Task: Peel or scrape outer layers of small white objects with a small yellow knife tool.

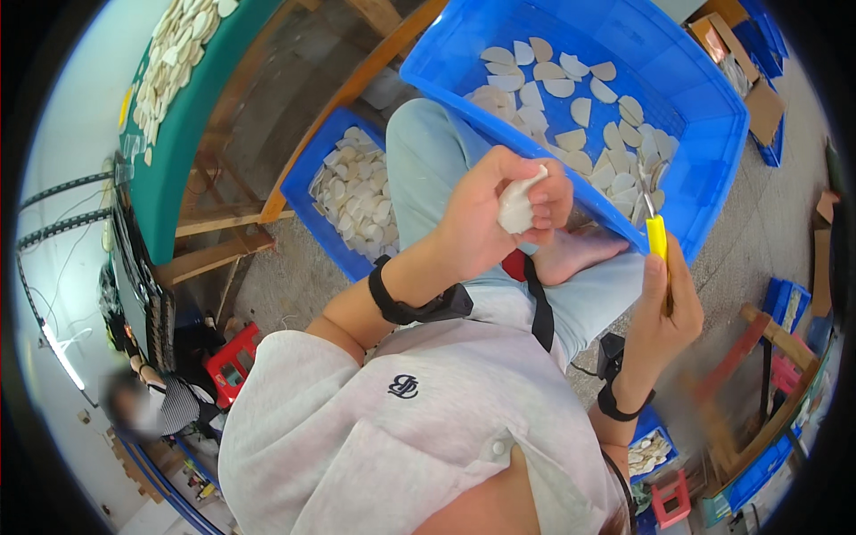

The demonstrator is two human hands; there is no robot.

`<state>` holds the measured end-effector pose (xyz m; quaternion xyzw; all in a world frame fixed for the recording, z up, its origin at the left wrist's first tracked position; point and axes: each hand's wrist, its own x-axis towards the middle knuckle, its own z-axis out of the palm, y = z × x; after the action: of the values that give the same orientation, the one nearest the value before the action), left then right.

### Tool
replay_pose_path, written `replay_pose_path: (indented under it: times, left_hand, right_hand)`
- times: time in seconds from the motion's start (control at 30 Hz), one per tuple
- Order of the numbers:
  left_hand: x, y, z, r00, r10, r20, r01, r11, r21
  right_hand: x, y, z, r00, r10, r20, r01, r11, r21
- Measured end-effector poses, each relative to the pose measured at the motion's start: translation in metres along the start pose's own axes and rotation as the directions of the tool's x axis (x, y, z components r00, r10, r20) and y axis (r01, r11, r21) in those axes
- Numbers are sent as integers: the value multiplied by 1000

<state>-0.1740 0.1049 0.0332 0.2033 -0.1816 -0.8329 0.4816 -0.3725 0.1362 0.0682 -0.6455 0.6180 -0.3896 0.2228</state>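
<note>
My left hand (513, 201) is curled closed round a white, smooth piece (515, 207) with a thin pointed end. Its full shape is hidden by the fingers. In my right hand (669, 299) is a yellow-handled tool (656, 236) with a slim metal end, pointing away over the near wall of a big blue bin (713, 116). Inside that bin lie many whitish half-round pieces (580, 111), heaped thickest beside the tool's tip. The left hand is just outside the bin's near edge, apart from the tool.
A smaller blue bin (290, 187) full of whitish pieces stands left of my knee. Pieces (178, 53) also lie on a green-topped table (201, 116). A red stool (234, 361), another person (169, 401), wooden frames and cardboard boxes (765, 111) surround me.
</note>
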Motion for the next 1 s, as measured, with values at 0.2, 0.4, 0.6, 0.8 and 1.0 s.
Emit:
replay_pose_path:
  times: [0.2, 0.4, 0.6, 0.8, 1.0]
  left_hand:
    - [0, -4, -3, 990, -113, 88, 128, 972, -196]
    - [3, 5, -5, 990, -125, 65, 140, 922, -360]
    - [-3, 34, -34, 972, 29, -233, -65, 987, -146]
    - [-20, 264, -114, 622, 688, -375, -737, 676, 20]
    - [-43, 368, -100, 252, 742, -621, -690, 588, 423]
  right_hand:
    - [-7, 6, -3, 998, 56, 23, -55, 998, -7]
    - [-1, 10, 3, 996, 89, 23, -90, 996, 21]
    - [-2, 10, -5, 993, 107, 53, -103, 992, -74]
    - [-1, 31, 17, 986, 134, 99, -136, 991, 15]
    - [0, 20, 33, 998, 32, 62, -35, 998, 43]
